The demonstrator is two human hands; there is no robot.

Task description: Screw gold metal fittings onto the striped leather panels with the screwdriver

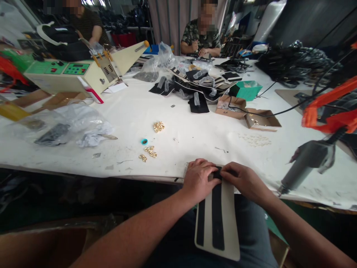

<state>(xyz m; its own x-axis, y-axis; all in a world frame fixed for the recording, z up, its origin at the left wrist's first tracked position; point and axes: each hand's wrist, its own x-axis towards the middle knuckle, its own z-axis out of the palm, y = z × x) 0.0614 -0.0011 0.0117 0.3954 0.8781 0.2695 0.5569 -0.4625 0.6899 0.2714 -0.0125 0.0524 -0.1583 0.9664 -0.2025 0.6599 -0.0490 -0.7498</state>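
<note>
A cream card with two black straps [217, 219] hangs from the table's front edge down over my lap. My left hand [198, 179] and my right hand [242, 180] both press on its top end, fingers curled around the strap ends, almost touching each other. Small piles of gold metal fittings [150, 152] lie on the white table [181, 126] to the left of my left hand, with another gold pile [158, 126] farther back and a small blue ring [144, 141] between them.
A grey hand tool [306, 160] with an orange hose lies at the right. Open cardboard boxes [251, 115], a green box [247, 89], black strap pieces and plastic bags fill the table's middle. A beige machine [80, 74] stands far left. Two other people sit at the far side.
</note>
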